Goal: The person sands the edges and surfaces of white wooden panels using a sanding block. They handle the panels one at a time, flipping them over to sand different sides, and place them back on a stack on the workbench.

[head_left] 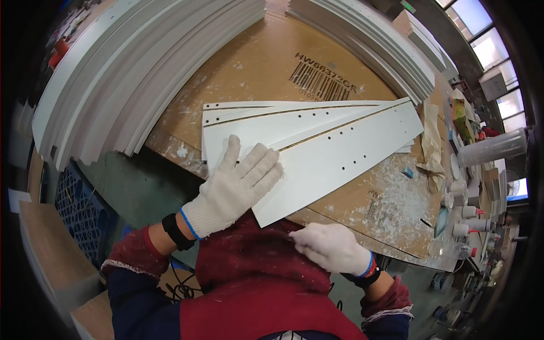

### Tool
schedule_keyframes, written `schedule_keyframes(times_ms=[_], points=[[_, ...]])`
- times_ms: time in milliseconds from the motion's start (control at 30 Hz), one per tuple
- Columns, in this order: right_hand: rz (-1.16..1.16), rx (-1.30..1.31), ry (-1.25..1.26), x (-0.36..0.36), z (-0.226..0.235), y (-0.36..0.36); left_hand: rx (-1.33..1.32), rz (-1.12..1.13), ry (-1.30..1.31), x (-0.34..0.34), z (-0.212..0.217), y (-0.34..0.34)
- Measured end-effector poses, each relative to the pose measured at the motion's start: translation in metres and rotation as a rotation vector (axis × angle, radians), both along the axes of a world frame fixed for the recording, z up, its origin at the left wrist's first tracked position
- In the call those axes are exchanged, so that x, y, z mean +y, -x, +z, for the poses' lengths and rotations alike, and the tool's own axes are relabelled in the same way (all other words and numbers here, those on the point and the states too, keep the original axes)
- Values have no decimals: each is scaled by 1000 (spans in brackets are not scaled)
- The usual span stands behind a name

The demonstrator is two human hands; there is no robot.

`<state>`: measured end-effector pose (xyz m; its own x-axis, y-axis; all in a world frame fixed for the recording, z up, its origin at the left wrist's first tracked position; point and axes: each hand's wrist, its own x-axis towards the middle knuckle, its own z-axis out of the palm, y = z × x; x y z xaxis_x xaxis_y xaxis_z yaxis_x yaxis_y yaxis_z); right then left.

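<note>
At centre, on cardboard sheet: fanned white panels.
Left hand open, flat on panels' 7 o'clock end; right hand loosely curled at 6 o'clock, holding nothing visible.

My workbench is covered with brown cardboard, flecked with white dust and chips toward its right end. Two tall stacks of white boards stand on it, one at far left and one at upper right. Small white bottles with red caps crowd the right edge beside a clear plastic tub. Daylight enters through windows at upper right. A blue crate sits on the floor below my left side, next to a wooden box.
</note>
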<state>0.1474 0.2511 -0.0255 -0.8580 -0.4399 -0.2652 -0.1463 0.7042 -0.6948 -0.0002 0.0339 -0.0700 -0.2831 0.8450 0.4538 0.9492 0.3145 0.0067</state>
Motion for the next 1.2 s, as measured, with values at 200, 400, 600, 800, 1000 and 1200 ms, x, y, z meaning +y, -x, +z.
schedule_keyframes(times_ms=[200,400,600,800,1000,1200], points=[[-348,192,27,45,13,-14,-10,-21,-88,17,3,-5],[-879,261,401,74,30,-16,-855,183,-449,-8,51,-38],[-211,625,113,26,19,31,-1734,569,-1208,-30,32,-62],[145,540,-20,-19,-32,67,-1760,504,-1226,-58,-15,-88],[-169,430,-310,72,-21,122,-1994,823,-1105,-63,13,-86],[-808,523,-510,271,-24,152,-2049,813,-1248,-58,12,-83]])
